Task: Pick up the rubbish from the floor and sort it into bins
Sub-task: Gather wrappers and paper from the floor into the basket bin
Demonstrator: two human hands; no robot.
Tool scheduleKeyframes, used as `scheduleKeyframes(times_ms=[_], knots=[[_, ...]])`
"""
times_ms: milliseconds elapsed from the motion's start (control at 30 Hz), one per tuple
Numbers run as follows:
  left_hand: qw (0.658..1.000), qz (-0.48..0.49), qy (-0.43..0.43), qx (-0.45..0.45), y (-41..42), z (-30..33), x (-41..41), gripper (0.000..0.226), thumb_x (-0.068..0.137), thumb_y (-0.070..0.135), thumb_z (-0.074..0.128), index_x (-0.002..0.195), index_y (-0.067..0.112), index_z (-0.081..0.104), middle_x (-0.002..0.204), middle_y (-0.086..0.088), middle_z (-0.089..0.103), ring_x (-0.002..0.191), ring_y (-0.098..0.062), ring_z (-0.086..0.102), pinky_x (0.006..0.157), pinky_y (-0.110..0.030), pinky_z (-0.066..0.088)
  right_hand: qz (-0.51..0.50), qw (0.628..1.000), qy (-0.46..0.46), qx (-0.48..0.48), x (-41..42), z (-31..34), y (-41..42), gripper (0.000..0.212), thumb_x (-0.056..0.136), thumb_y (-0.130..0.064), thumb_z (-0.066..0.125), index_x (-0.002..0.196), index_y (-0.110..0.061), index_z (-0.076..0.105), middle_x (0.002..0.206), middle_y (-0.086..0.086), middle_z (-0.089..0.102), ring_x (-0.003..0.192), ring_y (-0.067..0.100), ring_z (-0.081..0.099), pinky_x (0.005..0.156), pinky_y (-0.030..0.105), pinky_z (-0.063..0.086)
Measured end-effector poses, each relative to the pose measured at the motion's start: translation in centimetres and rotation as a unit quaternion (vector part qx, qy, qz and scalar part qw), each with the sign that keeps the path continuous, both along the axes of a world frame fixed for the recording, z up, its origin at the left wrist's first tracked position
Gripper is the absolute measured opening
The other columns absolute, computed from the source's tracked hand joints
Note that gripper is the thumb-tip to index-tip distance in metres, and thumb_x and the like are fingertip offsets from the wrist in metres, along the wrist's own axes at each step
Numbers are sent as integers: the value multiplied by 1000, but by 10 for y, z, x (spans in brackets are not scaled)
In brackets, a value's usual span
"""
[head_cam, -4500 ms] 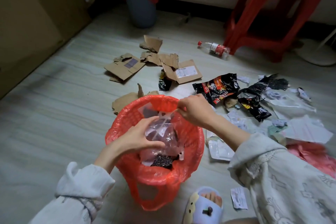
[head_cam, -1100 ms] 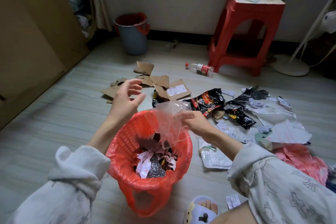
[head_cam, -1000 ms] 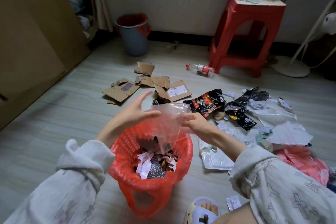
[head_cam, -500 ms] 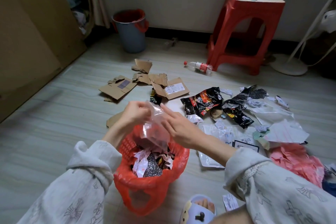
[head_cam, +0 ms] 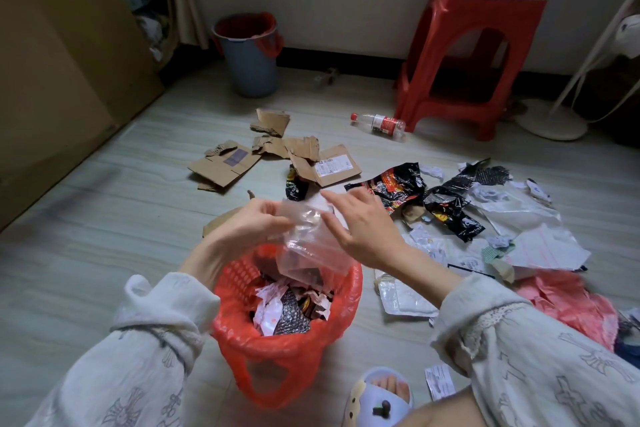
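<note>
Head view is showing the left hand (head_cam: 254, 229) pinching a clear plastic bag (head_cam: 308, 246) over the red-lined bin (head_cam: 287, 340), while the right hand (head_cam: 360, 229), fingers straight, is touching the bag's other side, and more rubbish is lying on the floor (head_cam: 104, 218).

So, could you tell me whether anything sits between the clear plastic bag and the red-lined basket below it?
Nothing visible does. The clear plastic bag, pinched by the left hand with the right hand open beside it, hangs directly over the open mouth of the red-lined basket, which holds only loose scraps.
</note>
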State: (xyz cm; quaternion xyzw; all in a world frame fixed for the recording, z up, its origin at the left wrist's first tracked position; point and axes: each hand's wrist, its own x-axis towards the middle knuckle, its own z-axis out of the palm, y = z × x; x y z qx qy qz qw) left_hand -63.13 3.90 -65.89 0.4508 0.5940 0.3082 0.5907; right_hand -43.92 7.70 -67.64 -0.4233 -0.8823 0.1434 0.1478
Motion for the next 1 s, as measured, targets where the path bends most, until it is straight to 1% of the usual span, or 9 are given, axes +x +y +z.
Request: scheduleKeyframes(times_ms=[100, 200, 267, 400, 567, 700, 867, 933, 1000], knots=[[996, -52, 9, 67, -2, 8, 0, 35, 86, -15, 43, 101, 6, 66, 88, -6, 73, 78, -16, 69, 69, -23, 56, -16, 984, 56, -169, -3, 11, 6, 50, 95, -48, 39, 135, -18, 46, 133, 4, 51, 123, 18, 43, 104, 30, 35], [985, -62, 99, 127, 1, 12, -1, 45, 84, -16, 43, 96, 17, 70, 86, -6, 73, 75, -16, 69, 66, -25, 55, 27, 898, 104, -427, -1, 18, 7, 26, 91, -40, 55, 77, -19, 60, 68, 2, 53, 58, 18, 43, 54, 17, 32], [976, -63, 135, 161, 1, 10, 1, 52, 82, -17, 42, 92, 25, 71, 89, -4, 73, 78, -16, 68, 67, -29, 55, 31, 883, 102, -456, 0, 17, 8, 28, 87, -30, 64, 68, -11, 55, 56, -5, 53, 53, 12, 39, 50, 19, 30], [989, -29, 76, 120, -4, 6, 7, 46, 87, -12, 43, 96, 26, 66, 88, -2, 69, 74, -12, 67, 62, -22, 56, -15, 963, 77, -258, -8, 13, 1, 28, 88, -20, 63, 61, -21, 55, 65, 3, 61, 61, 18, 52, 52, 23, 37], [969, -117, -206, -66, -6, 6, 0, 44, 85, 22, 57, 128, 16, 49, 129, -16, 55, 115, -27, 58, 90, -32, 52, -47, 998, -30, 39, -5, -5, 3, 15, 88, -5, 53, 90, -9, 68, 72, 15, 68, 65, 30, 65, 55, 33, 47], [984, -29, -168, -49, 1, 1, 6, 38, 91, 33, 50, 122, 11, 55, 129, -15, 57, 109, -25, 61, 87, -30, 54, 3, 980, -5, 200, -8, -8, 3, 13, 66, 1, 71, 70, -9, 62, 45, 2, 54, 32, 20, 49, 33, 21, 26], [976, -23, -185, -113, 4, 8, 3, 43, 77, 16, 63, 118, 7, 55, 111, -15, 64, 85, -21, 68, 77, -30, 58, 37, 962, -5, 271, -4, -11, 5, 14, 68, 0, 67, 80, -7, 65, 51, 3, 56, 38, 20, 51, 35, 19, 28], [979, -54, -149, -126, 5, 9, -1, 40, 76, 17, 64, 114, 5, 59, 100, -13, 67, 73, -18, 67, 67, -25, 58, 53, 963, -9, 263, -5, -13, 4, 14, 71, 1, 62, 83, -6, 66, 53, 4, 56, 40, 21, 52, 35, 21, 32], [988, -70, -70, -119, 5, 3, -5, 38, 73, 21, 71, 107, 5, 66, 99, -16, 67, 79, -24, 64, 77, -32, 54, 75, 973, -22, 217, -6, -13, 0, 21, 81, -6, 43, 86, -5, 64, 58, 4, 58, 47, 22, 56, 38, 25, 37]])
